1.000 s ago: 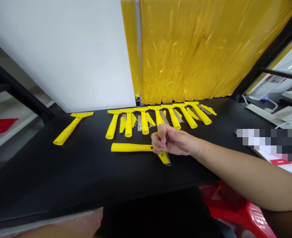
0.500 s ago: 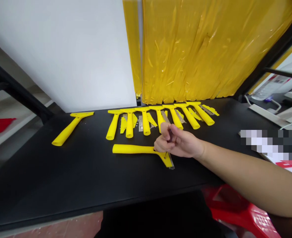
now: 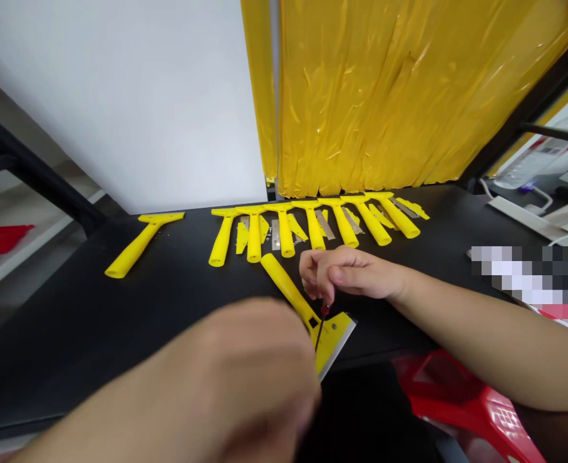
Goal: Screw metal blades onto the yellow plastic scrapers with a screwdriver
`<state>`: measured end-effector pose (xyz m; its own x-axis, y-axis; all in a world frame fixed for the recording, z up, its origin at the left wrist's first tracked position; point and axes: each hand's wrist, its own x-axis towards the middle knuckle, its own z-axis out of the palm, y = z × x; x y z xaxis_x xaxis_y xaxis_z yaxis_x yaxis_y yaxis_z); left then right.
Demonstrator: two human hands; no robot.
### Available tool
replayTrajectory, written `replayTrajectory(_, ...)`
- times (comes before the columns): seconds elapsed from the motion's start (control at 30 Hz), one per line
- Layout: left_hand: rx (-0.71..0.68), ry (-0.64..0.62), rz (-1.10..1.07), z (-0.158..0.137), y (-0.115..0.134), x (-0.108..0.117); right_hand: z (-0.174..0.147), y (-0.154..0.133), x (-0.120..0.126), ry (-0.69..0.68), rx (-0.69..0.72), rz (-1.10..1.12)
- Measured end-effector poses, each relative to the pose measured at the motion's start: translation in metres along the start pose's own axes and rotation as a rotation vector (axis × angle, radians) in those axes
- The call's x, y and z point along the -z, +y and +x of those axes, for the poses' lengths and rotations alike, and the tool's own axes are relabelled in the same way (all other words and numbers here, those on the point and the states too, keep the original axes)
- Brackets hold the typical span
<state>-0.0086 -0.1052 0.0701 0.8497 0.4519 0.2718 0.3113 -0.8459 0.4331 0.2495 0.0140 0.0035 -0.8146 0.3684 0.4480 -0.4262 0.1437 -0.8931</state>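
My right hand [image 3: 346, 273] has its fingers closed on a small screwdriver [image 3: 325, 310] with a dark red handle. Its thin shaft points down at the head of a yellow scraper [image 3: 335, 344], which lies at a slant near the table's front edge. A metal blade runs along the scraper's wide end, and a screw shows in the head. Large and blurred in the foreground, my left hand [image 3: 259, 366] covers the near corner of that head. Its fingers are curled out of sight, so whether they grip the scraper is hidden.
Several yellow scraper handles [image 3: 287, 235] stand in a row along the back of the black table [image 3: 144, 334], with loose blades [image 3: 325, 225] and yellow plates [image 3: 296, 226] among them. Another handle [image 3: 139, 247] lies at the left. A red plastic stool [image 3: 471, 405] is below right.
My left hand has come in from the lower left. The scraper has turned, its head now toward me. My right hand stays near its place, with the screwdriver's shaft now showing.
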Motion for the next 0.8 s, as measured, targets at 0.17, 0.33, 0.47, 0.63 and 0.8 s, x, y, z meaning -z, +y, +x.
replayTrajectory(0.17,0.047,-0.096,0.138,0.042,-0.058,0.023,0.002,-0.006,0.005,-0.003,0.009,-0.117)
replayTrajectory(0.33,0.057,-0.219,0.183,0.053,-0.088,0.015,0.004,-0.018,0.005,-0.033,0.033,-0.189)
replayTrajectory(0.47,0.043,-0.225,0.154,0.052,-0.1,0.004,0.003,-0.034,0.004,-0.042,0.035,-0.283)
replayTrajectory(0.63,0.05,-0.179,0.135,0.045,-0.108,-0.008,-0.002,-0.049,0.013,-0.02,0.067,-0.511)
replayTrajectory(0.8,0.138,-0.117,0.153,0.035,-0.114,-0.01,-0.005,-0.055,0.025,0.078,0.124,-0.719)
